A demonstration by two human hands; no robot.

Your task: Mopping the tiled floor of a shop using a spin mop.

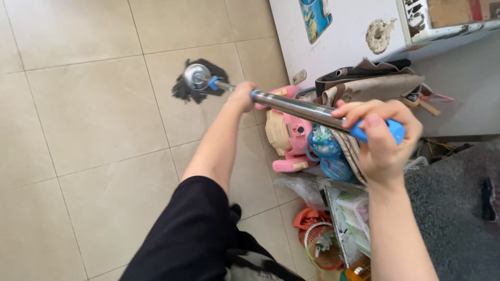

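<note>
Mop (200, 80) on far tile | left hand (242, 97) and right hand (383, 138) closed round pole (299, 107) | 1 dark streak under head, floor otherwise dry-looking

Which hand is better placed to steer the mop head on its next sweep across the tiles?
Probably the left hand: it grips the mop handle lower down, nearer the dark mop head on the tiled floor. The right hand holds the blue top end.

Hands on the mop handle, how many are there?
2: the left hand grips the mop handle lower down, and the right hand grips its blue top end.
</note>
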